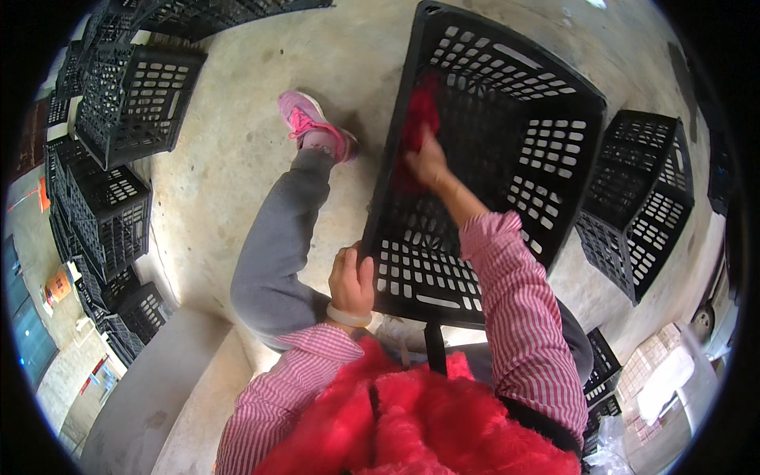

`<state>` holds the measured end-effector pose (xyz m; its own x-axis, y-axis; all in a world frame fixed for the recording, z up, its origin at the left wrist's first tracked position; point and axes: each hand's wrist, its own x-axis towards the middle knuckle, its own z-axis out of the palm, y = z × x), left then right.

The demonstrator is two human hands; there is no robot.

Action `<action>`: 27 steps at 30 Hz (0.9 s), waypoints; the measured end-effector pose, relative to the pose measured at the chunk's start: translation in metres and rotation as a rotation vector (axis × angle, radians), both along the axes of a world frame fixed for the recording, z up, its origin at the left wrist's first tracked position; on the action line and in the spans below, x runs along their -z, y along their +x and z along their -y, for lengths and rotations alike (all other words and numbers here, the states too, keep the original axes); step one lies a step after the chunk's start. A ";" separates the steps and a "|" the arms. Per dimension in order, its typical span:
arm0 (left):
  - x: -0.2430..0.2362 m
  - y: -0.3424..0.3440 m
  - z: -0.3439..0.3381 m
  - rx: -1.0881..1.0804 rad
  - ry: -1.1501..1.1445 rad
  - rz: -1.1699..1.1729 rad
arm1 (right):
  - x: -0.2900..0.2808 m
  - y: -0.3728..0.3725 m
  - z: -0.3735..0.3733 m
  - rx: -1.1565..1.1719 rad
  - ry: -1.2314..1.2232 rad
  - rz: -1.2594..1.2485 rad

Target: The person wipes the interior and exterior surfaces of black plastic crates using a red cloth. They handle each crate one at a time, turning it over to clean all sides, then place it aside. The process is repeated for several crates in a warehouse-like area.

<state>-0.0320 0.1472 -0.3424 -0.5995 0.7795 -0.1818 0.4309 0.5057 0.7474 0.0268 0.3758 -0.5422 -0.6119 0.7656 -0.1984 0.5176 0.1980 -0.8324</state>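
A: How will the black crate (507, 150) handle?

B: Stiff, I'd say, and fairly light for its bulk: it looks like thin plastic pierced with rows of slots. It should stand firm handling, though its smooth rim could slide under a loose hold.

A: Where do I take hold?

B: By the rim near a corner, or through the long slots in the 2 end walls. The left grip (351, 281) is at the near left corner, its fingers slightly bent and the thumb apart from them. Some of it is hidden, so I can't tell how tightly it closes.

A: And the red cloth (422, 107)?

B: Soft, limp and hard to damage, by its look. Bunching it under the palm suits it better than pinching 1 edge. The right grip (428, 161) is closed over it; the fingertips blur into the fabric.

A: Where does it lie from there?

B: Inside the crate, along the left wall. It shows beyond the right grip and also on the near side, well apart from the left grip.
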 end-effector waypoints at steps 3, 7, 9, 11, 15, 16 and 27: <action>0.003 0.001 -0.001 0.005 0.046 -0.039 | -0.060 0.024 0.097 -0.313 -0.554 0.419; 0.004 0.003 0.003 -0.011 0.075 -0.077 | -0.079 0.012 0.093 -0.082 -0.660 0.289; 0.006 0.003 0.003 -0.014 0.068 -0.072 | -0.087 -0.002 0.040 0.028 -0.613 0.245; 0.007 0.003 0.003 -0.013 0.055 -0.059 | -0.104 -0.023 -0.034 0.077 -0.458 0.180; 0.006 0.001 0.001 -0.017 0.111 -0.032 | -0.135 -0.059 -0.141 0.449 -0.198 -0.376; 0.006 0.000 0.000 -0.018 0.101 -0.041 | -0.134 -0.064 -0.145 0.445 -0.067 -0.284; 0.016 0.003 0.006 -0.043 0.160 -0.103 | -0.137 0.031 0.119 -0.138 -0.496 0.217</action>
